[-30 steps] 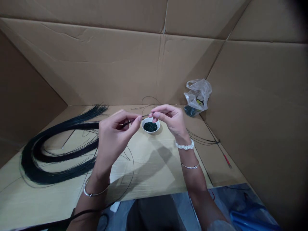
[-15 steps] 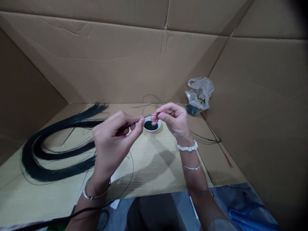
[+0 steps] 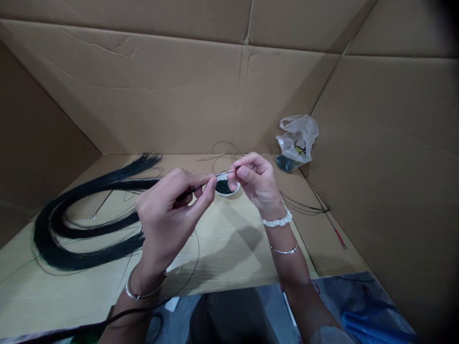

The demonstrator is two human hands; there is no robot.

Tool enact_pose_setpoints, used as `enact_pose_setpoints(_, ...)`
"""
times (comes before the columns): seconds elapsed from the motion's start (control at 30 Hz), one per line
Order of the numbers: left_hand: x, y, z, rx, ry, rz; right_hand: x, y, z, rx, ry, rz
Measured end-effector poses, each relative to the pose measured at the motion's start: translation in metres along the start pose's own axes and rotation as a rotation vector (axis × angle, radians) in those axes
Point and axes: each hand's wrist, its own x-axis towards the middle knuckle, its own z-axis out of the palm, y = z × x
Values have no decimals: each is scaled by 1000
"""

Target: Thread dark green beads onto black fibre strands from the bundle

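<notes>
My left hand [image 3: 168,215] is closed in a pinch on a thin dark wire [image 3: 211,177] that runs to the right. My right hand [image 3: 254,184] pinches the same wire's other end, just above a small white bowl [image 3: 232,192] of tiny dark green beads. Both hands hover over the middle of the table. The wire trails down from my left hand in a loop [image 3: 195,258] over the tabletop.
A thick coiled bundle of dark wires [image 3: 71,224] lies on the wooden tabletop [image 3: 229,258] at the left. A crumpled clear plastic bag [image 3: 297,138] stands at the back right. Loose wires [image 3: 304,206] lie at the right. Cardboard walls [image 3: 179,95] enclose the table.
Both hands have drifted slightly: the left a little lower and left, the right a little higher. They still pinch the wire over the bowl.
</notes>
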Motion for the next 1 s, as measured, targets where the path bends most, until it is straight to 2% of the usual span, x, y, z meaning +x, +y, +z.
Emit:
enact_pose_setpoints(0.13,-1,2,1,-25,24,3,5,13,8,213,-8,97)
enact_pose_setpoints(0.2,-1,2,0,-30,30,1,6,17,12,253,-12,141)
enact_pose_setpoints(0.53,-3,5,-4,-28,32,-36,3,19,14,257,-31,142)
enact_pose_setpoints(0.83,-3,7,-4,2,48,-7,2,20,15,272,-30,132)
enact_pose_setpoints(1.0,-4,6,-1,66,58,25,1,20,21,289,31,166)
